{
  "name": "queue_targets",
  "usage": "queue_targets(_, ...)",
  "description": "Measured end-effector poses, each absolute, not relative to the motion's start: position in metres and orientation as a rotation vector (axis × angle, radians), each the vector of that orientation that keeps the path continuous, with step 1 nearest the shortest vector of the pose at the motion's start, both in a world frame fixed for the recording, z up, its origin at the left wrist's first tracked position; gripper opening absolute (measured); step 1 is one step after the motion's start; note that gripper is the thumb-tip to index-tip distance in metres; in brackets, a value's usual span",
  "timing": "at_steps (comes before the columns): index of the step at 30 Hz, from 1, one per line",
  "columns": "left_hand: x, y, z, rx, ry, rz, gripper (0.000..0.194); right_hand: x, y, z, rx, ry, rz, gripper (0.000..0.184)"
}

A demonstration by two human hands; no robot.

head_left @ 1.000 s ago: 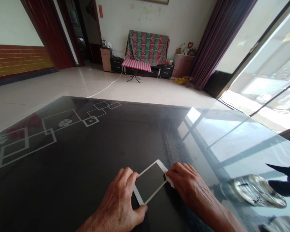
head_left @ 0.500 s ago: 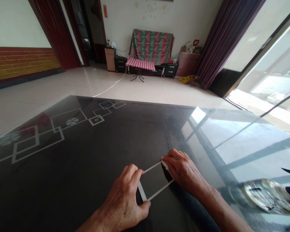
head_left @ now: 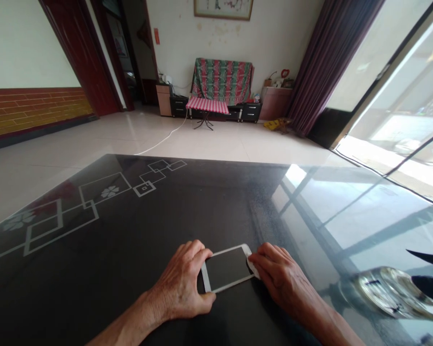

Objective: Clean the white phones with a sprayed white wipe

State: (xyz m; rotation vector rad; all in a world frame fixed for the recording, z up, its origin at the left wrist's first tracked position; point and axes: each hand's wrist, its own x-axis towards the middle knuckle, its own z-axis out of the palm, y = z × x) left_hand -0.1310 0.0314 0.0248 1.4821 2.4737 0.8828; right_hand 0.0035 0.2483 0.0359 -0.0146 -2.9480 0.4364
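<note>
A white-framed smartphone [head_left: 226,269] with a dark screen lies face up, slightly slanted, on the black glossy table [head_left: 159,226]. My left hand [head_left: 187,278] grips its left end, thumb at the near corner and fingers at the far corner. At the phone's right end, my right hand [head_left: 276,269] has its fingers closed on a small white cloth or tissue [head_left: 252,267], which is pressed against the edge. Most of that white piece is hidden under the fingers.
A clear glass dish [head_left: 397,293] with a dark pointed object [head_left: 431,274] over it stands on the table at right. Beyond the table, a small stool with a striped cover [head_left: 207,105] stands before a cloth-draped piece of furniture [head_left: 222,81]. A white cable [head_left: 162,139] crosses the floor.
My right hand slid to the far right corner with the white piece, then came back down along the phone's right end. The phone has turned a little; my left hand keeps hold of it.
</note>
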Motion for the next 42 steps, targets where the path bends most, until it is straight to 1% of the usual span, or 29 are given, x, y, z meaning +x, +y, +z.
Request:
queue_targets(6, -0.137, 0.032, 0.021, 1.526, 2.409, 0.946, 0.051, 0.011, 0.246, 0.037, -0.066, -2.962, 0.507, 0.028)
queue_targets(22, -0.140, 0.032, 0.020, 1.480, 2.380, 0.947, 0.051, -0.023, 0.255, 0.030, -0.047, -2.883, 0.491, 0.031)
queue_targets(29, -0.141, 0.031, 0.019, 1.471, 2.368, 0.938, 0.052, -0.011, 0.254, 0.034, -0.038, -2.935, 0.477, 0.028)
queue_targets(42, -0.143, 0.034, 0.019, 1.473, 2.366, 0.906, 0.051, -0.028, 0.234, 0.038, -0.057, -3.008, 0.339, 0.020)
